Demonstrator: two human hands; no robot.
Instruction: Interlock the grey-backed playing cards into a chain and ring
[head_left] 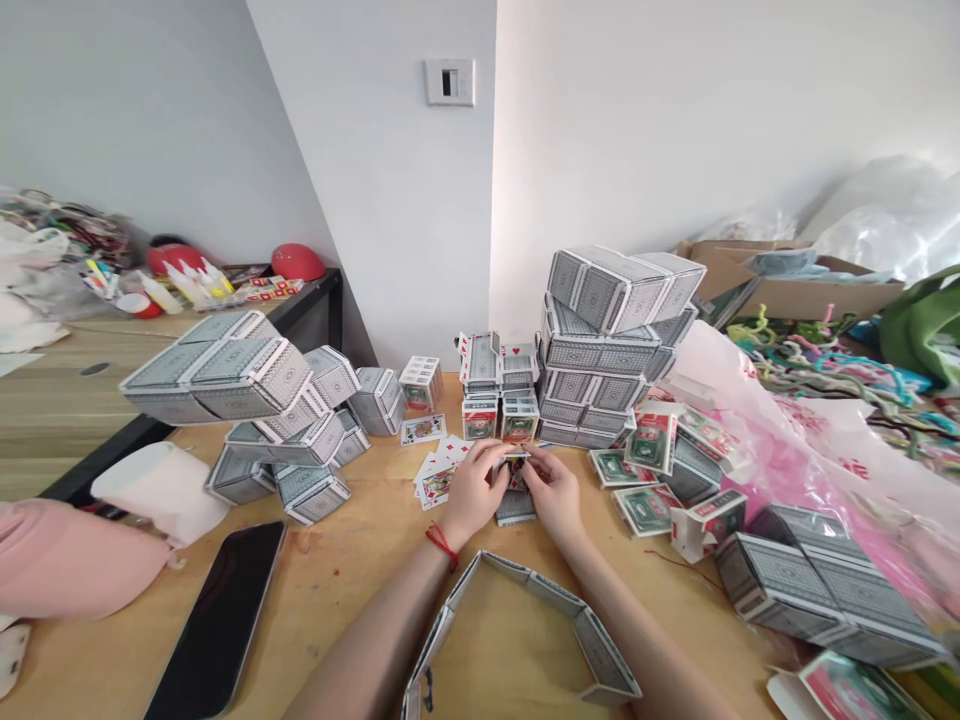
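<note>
My left hand (474, 492) and my right hand (551, 490) meet over the middle of the wooden table (352, 590). Both pinch a small folded piece made of playing cards (516, 470), with grey-backed cards (516, 507) lying just under them. Loose face-up cards (437, 472) lie left of my left hand. A red string is tied round my left wrist. A ring of joined card pieces (525, 590) lies between my forearms.
Card-cube stacks stand at the left (247, 385) and back right (607, 330). Small card boxes (495, 400) sit behind my hands. A black phone (221, 620) lies front left. Pink plastic bags (795, 440), green card packs (645, 505) and a cardboard box (795, 285) fill the right.
</note>
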